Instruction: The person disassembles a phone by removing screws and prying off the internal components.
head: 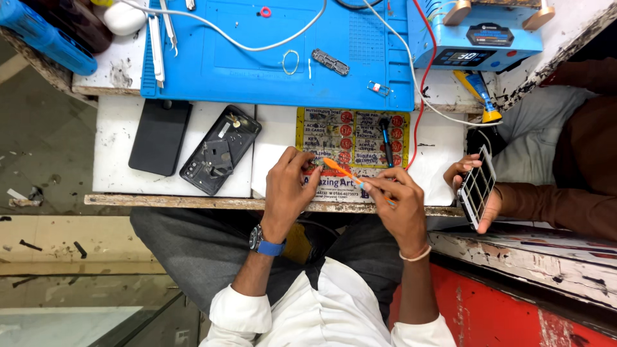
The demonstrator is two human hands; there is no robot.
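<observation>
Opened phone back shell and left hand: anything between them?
Head view: only bare white tabletop lies between the opened phone shell and the left hand.

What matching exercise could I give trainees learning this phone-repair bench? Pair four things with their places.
Things:
1. orange tool
2. opened phone body
3. silicone mat
4. phone with lit screen

Places:
A. blue, across the bench's far side
B. in another person's hand, at the right
C. held in the right hand, tip by the left hand
D. flat beside a black panel

Pairs: 1-C, 2-D, 3-A, 4-B
</observation>
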